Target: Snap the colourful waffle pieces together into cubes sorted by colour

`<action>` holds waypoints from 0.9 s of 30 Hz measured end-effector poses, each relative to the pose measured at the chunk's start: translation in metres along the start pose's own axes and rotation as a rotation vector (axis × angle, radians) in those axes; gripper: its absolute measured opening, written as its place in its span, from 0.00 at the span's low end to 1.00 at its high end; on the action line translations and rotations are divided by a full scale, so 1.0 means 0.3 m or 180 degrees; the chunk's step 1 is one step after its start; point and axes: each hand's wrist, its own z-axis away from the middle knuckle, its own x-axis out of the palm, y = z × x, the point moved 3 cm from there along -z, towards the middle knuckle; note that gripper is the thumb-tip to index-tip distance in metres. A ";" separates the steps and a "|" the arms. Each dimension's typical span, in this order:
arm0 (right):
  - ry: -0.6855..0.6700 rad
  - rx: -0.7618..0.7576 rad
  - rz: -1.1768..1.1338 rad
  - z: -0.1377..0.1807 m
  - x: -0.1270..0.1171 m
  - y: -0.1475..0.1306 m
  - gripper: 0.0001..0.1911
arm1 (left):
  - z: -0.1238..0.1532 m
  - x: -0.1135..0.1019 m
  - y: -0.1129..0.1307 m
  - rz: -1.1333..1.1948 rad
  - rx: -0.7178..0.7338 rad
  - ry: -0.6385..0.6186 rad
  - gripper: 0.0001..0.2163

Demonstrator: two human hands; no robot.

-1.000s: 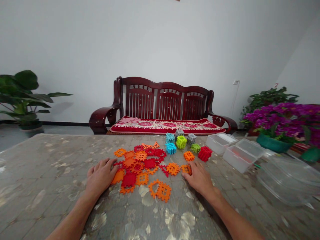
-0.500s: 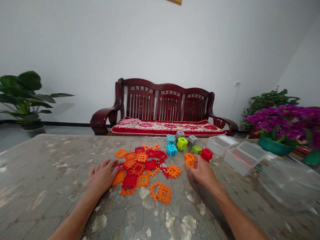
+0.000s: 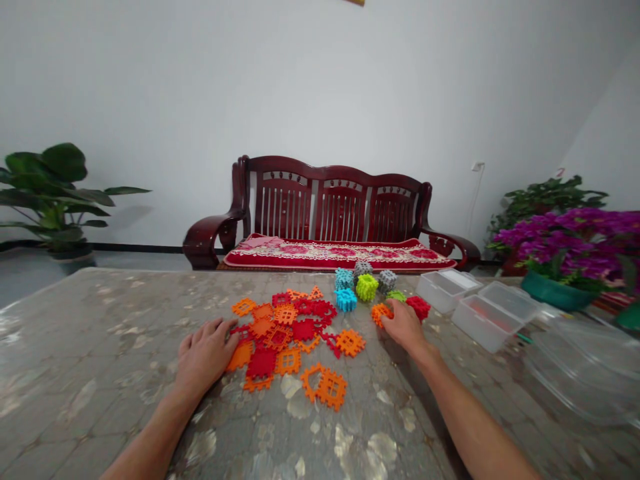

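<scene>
Flat orange and red interlocking plastic tiles (image 3: 263,362) lie in a loose overlapping pile on the table. At the pile's left edge my left hand (image 3: 207,350) rests palm down, fingers stretched out. My right hand (image 3: 404,323) is closed on a small stack of orange interlocking tiles (image 3: 380,313), low over or on the tabletop; its fingers partly cover the stack. Just beyond it stand stacks of the same kind: a red stack (image 3: 418,307), a lime stack (image 3: 367,287), a blue stack (image 3: 345,300) and a grey stack (image 3: 387,281). A green stack (image 3: 397,295) is mostly hidden behind the hand.
Open clear plastic boxes (image 3: 483,323) and a large transparent container (image 3: 583,373) stand at the right. Behind them is a teal pot of purple flowers (image 3: 560,290). A dark wooden bench (image 3: 340,210) is past the table's (image 3: 125,313) far edge.
My right hand has shifted slightly up and away from me, now covering more of the orange stack and the green one. My left hand stays by the pile. The whole view has shifted slightly.
</scene>
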 end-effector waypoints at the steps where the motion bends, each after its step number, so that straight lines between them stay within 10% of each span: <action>1: 0.0070 -0.0018 0.0010 0.010 -0.006 0.002 0.23 | 0.000 -0.001 0.001 -0.0014 0.0007 -0.0016 0.22; 27: -0.0258 -0.0020 0.0280 -0.009 0.055 -0.038 0.21 | 0.002 -0.002 0.000 0.0015 -0.0023 -0.0041 0.22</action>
